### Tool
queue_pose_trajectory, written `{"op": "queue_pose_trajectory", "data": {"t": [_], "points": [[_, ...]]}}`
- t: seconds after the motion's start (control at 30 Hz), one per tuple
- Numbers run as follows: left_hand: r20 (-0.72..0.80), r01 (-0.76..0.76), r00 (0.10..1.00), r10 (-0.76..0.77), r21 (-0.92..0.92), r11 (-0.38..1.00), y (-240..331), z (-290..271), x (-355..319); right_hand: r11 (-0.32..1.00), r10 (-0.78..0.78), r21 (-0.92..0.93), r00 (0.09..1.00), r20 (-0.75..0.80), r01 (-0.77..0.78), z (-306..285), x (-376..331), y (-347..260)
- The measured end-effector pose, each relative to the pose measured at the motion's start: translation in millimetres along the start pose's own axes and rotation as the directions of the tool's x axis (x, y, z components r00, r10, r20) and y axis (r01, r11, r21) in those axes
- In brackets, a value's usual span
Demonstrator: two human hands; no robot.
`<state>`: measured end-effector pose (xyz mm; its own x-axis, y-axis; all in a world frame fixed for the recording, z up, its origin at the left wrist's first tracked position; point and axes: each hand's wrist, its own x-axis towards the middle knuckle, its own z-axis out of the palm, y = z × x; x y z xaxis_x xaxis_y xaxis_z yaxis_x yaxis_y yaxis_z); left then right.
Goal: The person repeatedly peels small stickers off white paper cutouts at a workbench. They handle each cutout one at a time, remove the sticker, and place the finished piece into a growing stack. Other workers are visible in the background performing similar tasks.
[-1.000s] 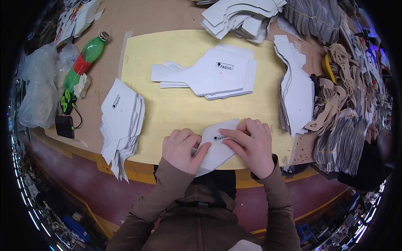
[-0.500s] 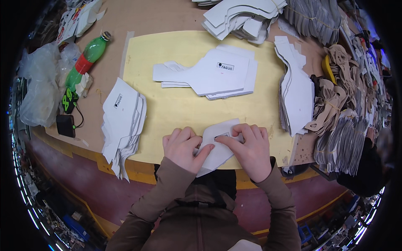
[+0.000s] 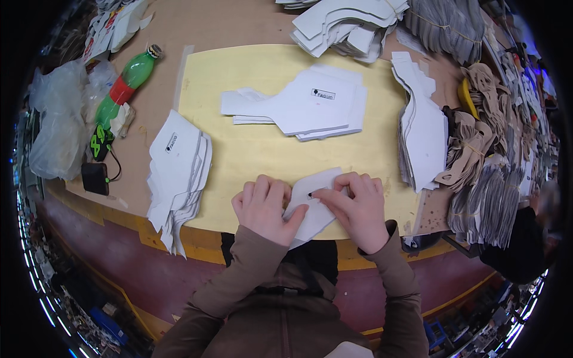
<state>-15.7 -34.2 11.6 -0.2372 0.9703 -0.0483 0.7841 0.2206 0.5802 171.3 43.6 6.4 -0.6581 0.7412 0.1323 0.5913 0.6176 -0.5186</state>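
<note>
A white cut-out piece (image 3: 315,206) with a small black mark lies at the near edge of the yellow board (image 3: 256,152). My left hand (image 3: 265,209) presses on its left part, thumb across the piece. Over its right part rests my right hand (image 3: 355,209), the fingers reaching toward the black mark. Both hands are flat on the piece, fingers bent.
A stack of white pieces (image 3: 179,170) lies to the left, another stack (image 3: 307,104) in the middle, a third (image 3: 421,131) on the right. A green bottle (image 3: 122,89) and plastic bags (image 3: 57,131) lie far left. Tan and grey bundles (image 3: 483,173) crowd the right.
Both hands have shifted a little on the white piece; my right hand's fingers have slid toward the black mark, covering the label seen earlier.
</note>
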Motion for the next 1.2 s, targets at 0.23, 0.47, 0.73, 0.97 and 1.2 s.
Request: {"op": "queue_pose_trajectory", "data": {"t": [0.23,0.47,0.73,0.97,1.2], "points": [[0.018,0.119,0.993,-0.119,-0.018,0.993,6,1,3,0.99,0.106,0.091,0.994,-0.006,-0.106,-3,7,-5],[0.006,0.162,0.987,-0.162,-0.036,0.986,7,8,3,0.962,0.241,0.126,0.97,0.03,-0.243,-3,12,-17],[0.009,0.149,0.989,-0.149,-0.051,0.988,9,11,2,0.853,0.348,0.407,0.937,0.025,-0.327,-9,13,-7],[0.051,-0.127,0.987,0.15,-0.306,0.944,-7,-2,9,0.876,0.325,0.408,0.94,-0.106,-0.257,-6,-5,-9],[0.399,0.116,0.893,0.209,-0.653,0.748,8,-57,34,0.1,0.495,0.87,0.782,0.378,-0.483,-24,-32,-38]]}}
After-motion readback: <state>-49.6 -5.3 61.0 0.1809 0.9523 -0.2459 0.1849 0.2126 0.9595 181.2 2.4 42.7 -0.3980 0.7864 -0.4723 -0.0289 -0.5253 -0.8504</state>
